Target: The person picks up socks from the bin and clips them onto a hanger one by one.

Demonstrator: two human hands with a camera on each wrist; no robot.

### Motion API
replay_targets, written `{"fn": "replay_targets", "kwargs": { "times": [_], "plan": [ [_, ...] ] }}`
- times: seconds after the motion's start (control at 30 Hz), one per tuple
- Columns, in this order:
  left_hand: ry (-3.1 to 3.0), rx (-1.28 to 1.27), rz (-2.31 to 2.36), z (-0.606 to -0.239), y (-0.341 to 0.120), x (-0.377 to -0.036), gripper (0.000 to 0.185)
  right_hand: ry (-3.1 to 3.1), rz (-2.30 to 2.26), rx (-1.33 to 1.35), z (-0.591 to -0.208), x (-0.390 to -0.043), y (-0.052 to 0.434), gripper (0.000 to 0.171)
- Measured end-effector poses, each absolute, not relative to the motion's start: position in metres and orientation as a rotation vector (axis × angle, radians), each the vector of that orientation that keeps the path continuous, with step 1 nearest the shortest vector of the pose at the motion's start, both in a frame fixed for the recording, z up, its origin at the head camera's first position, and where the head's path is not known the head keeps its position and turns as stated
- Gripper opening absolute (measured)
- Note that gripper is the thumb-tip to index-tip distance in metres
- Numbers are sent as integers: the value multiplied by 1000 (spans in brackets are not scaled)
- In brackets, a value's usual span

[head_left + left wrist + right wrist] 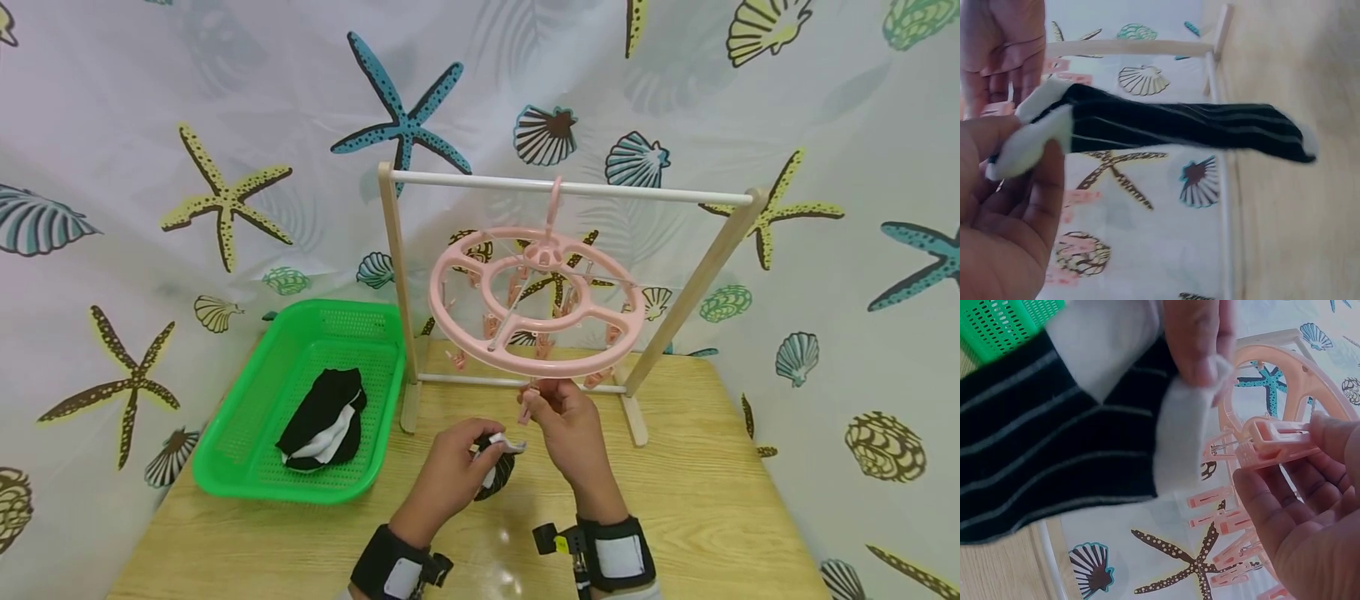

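A round pink clip hanger (pixel 536 300) hangs from the rail of a small wooden rack (pixel 570 188). My right hand (pixel 564 414) pinches one of its pink clips (pixel 1272 444) at the hanger's near edge. My left hand (pixel 457 467) holds a black sock with thin grey stripes and a white cuff (pixel 1172 125) by the cuff, just left of that clip; the sock (pixel 1047 437) hangs down over the table. The white cuff (pixel 1182 431) is close beside the clip, apart from it.
A green plastic basket (pixel 240 467) at the table's left holds more black-and-white socks (pixel 324 419). The wooden table (pixel 712 500) carries the rack; a curtain printed with starfish and shells (pixel 187 167) closes in the back and sides.
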State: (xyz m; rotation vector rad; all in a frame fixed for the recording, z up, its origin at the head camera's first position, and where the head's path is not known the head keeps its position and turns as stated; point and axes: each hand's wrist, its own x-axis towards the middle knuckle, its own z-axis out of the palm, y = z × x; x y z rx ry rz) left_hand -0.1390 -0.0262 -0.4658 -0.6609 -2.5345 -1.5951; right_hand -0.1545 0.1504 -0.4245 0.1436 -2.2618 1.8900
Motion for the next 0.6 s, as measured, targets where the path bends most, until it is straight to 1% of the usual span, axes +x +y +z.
{"fn": "replay_targets", "kwargs": {
  "times": [0.17,0.37,0.6],
  "plan": [
    [-2488,-565,-1750,-470,-20,-144,12,-2258,1905,148,-425,-155,148,20],
    [-2432,-589,-1779,-466,-13,-146,8,-2265,1875,146,-425,-155,149,14],
    [-2378,-596,-1794,-462,-10,-149,8,-2285,1843,132,-425,-154,151,16]
  ]
}}
